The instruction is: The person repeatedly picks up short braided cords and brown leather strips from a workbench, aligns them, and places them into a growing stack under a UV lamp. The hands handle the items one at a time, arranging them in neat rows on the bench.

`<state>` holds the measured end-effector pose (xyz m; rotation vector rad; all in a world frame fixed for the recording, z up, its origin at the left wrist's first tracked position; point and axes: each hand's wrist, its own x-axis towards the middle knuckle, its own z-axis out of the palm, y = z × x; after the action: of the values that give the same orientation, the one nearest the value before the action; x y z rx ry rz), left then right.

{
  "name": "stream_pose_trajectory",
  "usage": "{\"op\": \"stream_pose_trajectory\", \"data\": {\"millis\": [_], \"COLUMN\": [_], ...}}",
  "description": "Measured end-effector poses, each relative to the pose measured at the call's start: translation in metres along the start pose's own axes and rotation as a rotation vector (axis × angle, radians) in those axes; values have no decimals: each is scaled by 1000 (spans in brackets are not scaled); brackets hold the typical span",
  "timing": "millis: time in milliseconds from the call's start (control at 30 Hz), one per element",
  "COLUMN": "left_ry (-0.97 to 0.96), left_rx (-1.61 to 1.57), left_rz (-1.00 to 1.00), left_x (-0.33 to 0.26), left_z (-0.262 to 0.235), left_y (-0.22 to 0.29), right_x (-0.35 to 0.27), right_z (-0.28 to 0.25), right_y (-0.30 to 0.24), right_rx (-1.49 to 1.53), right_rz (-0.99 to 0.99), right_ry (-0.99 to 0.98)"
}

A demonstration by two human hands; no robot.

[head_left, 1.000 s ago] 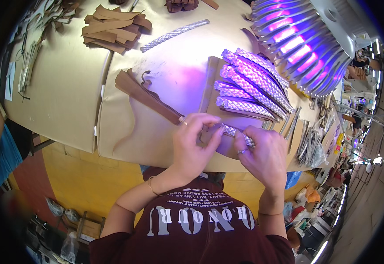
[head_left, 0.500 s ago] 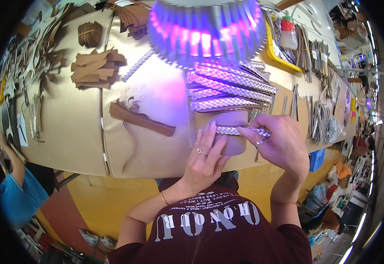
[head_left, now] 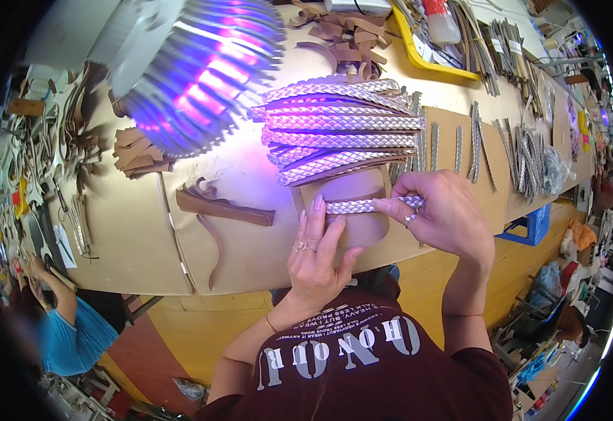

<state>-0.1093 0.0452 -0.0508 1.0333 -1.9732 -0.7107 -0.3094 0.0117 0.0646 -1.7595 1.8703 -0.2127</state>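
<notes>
A silvery braided strap [head_left: 352, 206] lies across a tan board with a rounded end [head_left: 369, 230], along a brown strip [head_left: 371, 195]. My right hand [head_left: 441, 210] pinches the strap near its right end between thumb and fingers. At the strap's left end, my left hand [head_left: 320, 263] rests on the board with fingers spread, the fingertips touching the strap. Just beyond the board lies a thick pile of similar braided straps [head_left: 341, 123], some backed with brown.
A finned lamp [head_left: 208, 77] casts purple light from the upper left. Brown strips [head_left: 225, 208] lie left of the board. More braids [head_left: 527, 161] and a yellow tray [head_left: 436, 67] are to the right. A person in blue [head_left: 82, 330] is at far left.
The whole view has shifted, so the lamp appears farther left and the strap pile shows more fully. Both hands keep nearly the same pose on the strap.
</notes>
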Motion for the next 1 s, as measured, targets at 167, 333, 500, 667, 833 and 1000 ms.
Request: {"op": "stream_pose_trajectory", "data": {"millis": [167, 333, 500, 667, 833, 1000], "left_ry": [-21, -38, -2, -15, -9, -141], "left_rx": [32, 52, 54, 66, 228, 212], "left_rz": [5, -3, 14, 11, 100, 31], "left_x": [1, 0, -1, 0, -7, -8], "left_z": [-1, -1, 0, -5, -17, -14], "left_y": [1, 2, 0, 1, 15, 19], "right_x": [2, 7, 13, 9, -5, -7], "right_z": [5, 12, 25, 29, 33, 32], "right_y": [15, 29, 42, 39, 11, -4], "right_rx": [114, 185, 285, 377, 408, 293], "right_rz": [22, 95, 103, 172, 124, 86], "right_ry": [-37, -145, -112, -156, -37, 21]}}
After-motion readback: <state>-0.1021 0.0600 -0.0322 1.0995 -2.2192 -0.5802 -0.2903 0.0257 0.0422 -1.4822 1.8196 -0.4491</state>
